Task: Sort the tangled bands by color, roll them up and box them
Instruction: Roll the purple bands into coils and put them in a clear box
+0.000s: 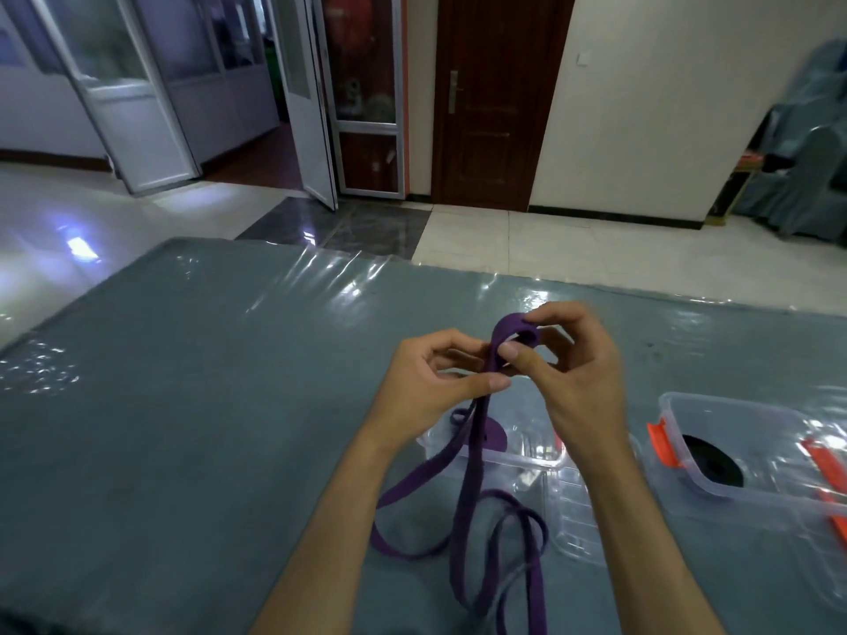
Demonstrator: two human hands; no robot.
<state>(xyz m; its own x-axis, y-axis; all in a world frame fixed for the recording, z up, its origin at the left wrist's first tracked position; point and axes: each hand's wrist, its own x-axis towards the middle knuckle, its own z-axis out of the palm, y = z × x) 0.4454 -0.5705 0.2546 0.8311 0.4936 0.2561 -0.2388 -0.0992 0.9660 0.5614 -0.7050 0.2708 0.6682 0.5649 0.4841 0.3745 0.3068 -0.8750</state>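
Observation:
A long purple band hangs from both hands and trails in loops across the table toward me. My right hand pinches a small coil at the band's top end between thumb and fingers. Just left of it, my left hand holds the band below the coil, thumb against it. Under my wrists sits a clear plastic box with a rolled purple band inside. At the right stands a second clear box with orange clips, containing a rolled black band.
The table is covered in grey-blue cloth under shiny clear plastic. A clear lid lies beside the near box. Beyond the table's far edge are a tiled floor, glass doors and a dark wooden door.

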